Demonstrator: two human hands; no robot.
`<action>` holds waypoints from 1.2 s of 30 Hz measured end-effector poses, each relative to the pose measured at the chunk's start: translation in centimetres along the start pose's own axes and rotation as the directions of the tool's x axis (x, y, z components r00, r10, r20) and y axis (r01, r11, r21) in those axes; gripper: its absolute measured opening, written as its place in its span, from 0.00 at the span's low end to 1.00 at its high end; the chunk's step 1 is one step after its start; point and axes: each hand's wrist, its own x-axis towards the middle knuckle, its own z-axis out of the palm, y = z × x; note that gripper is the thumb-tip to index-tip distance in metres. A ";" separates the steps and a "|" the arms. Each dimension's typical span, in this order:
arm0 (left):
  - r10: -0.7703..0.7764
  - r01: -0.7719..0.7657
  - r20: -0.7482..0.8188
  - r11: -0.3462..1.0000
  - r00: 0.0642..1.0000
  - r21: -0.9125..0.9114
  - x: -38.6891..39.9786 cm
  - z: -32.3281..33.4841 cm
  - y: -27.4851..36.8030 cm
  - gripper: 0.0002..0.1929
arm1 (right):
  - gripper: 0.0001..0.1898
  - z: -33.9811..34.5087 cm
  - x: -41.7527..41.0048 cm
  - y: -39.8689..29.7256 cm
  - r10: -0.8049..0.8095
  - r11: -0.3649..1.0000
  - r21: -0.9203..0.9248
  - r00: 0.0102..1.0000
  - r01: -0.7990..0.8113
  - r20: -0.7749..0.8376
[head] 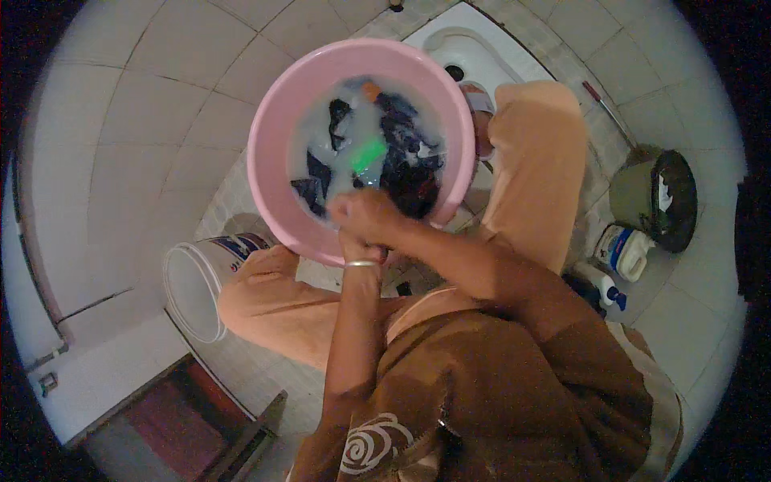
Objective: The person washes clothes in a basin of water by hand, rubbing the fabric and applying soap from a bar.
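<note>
A round pink plastic basin stands before me, holding cloudy water and soaking dark clothes. A bright green object, perhaps a brush, lies among them, with a small orange item near the far side. My right hand is over the basin's near part, its fingers curled and blurred. Beneath it is my left hand, mostly covered, with a light bangle at the wrist. The two hands touch or overlap. Whether either one grips something cannot be made out.
A white squat toilet pan lies beyond the basin at the right. A white plastic bucket lies tipped at the left. To the right are a dark green bucket, a white jug and a pump bottle. My bent knees flank the basin.
</note>
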 end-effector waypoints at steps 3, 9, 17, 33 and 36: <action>-0.109 0.108 0.001 0.991 0.994 0.082 -1.3 4.2 1.6 0.13 | 0.10 -1.7 0.8 3.2 0.145 0.984 -0.094 0.985 -0.153 -0.092; -0.169 0.168 0.050 0.986 0.984 0.012 -3.6 5.6 3.3 0.14 | 0.08 -0.1 -1.4 -0.6 -0.188 0.982 0.029 0.980 0.186 0.061; -0.313 0.156 -0.009 0.448 0.950 0.880 -5.0 5.5 6.4 0.16 | 0.20 -3.3 1.7 4.9 0.272 0.955 0.135 0.962 -0.265 -0.036; -0.085 0.072 -0.235 0.995 0.968 -0.066 -1.0 3.0 4.5 0.21 | 0.21 -2.3 0.5 3.4 0.251 0.728 0.564 0.917 -0.390 0.310; 0.009 -0.002 -0.175 0.999 0.984 0.040 -1.1 3.4 3.5 0.21 | 0.14 -1.0 -1.9 -2.8 -0.113 0.972 0.225 0.975 0.069 0.191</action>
